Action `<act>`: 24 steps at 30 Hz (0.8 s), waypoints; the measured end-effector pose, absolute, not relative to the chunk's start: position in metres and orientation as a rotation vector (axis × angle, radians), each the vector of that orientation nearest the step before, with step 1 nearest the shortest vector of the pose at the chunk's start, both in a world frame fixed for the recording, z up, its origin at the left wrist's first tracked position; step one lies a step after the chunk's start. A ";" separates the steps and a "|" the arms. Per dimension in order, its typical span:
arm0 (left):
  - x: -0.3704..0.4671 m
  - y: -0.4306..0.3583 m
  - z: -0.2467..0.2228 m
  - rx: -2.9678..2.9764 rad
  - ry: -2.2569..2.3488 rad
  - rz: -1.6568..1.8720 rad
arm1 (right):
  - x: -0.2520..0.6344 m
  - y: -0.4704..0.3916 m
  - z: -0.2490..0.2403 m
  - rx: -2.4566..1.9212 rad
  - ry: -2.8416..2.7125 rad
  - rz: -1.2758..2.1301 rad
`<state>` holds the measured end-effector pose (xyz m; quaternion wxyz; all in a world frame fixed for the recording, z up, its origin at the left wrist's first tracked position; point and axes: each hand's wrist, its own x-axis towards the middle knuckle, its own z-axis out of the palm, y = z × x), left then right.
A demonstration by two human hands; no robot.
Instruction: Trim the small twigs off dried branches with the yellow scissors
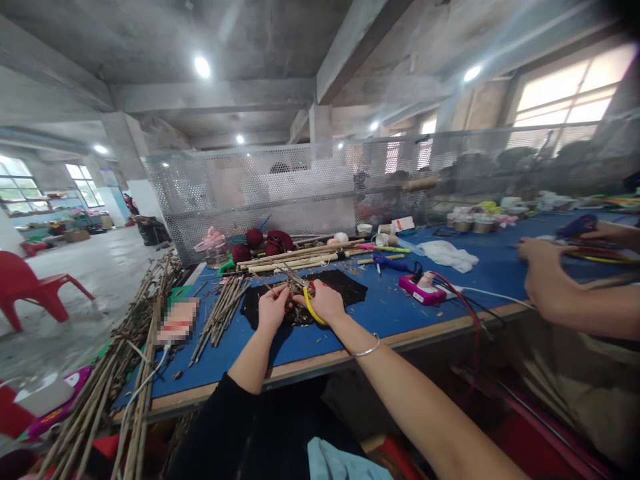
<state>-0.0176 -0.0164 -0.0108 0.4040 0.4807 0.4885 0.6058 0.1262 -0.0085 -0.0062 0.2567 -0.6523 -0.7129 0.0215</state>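
My right hand [326, 304] is closed around the yellow handle of a pair of scissors [296, 275], whose metal blades point away from me and to the left. Close beside it, my left hand [273, 309] is pinched on what looks like a thin twig [263, 283]; its far end sticks out past the fingertips. Both hands are above a black cloth [350, 285] strewn with brown plant scraps [302, 316]. Left of the cloth lies a loose bundle of short cut sticks [223, 308] on the blue tabletop [295, 347].
Long branches [107, 360] lean at the table's left end. Maroon yarn balls [278, 243] and pale sticks [300, 259] lie behind the cloth. A purple power strip [423, 289] with cords sits to the right, near a co-worker's arm [565, 287]. A perforated metal screen [260, 193] stands along the back.
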 end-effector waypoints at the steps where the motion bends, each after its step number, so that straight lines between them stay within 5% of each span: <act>1: -0.018 -0.016 -0.012 1.199 1.225 1.550 | 0.126 -0.009 -0.006 -1.745 -1.940 0.042; 24: -0.016 -0.025 -0.003 1.529 1.370 1.479 | 0.123 -0.018 0.004 -1.701 -2.022 0.127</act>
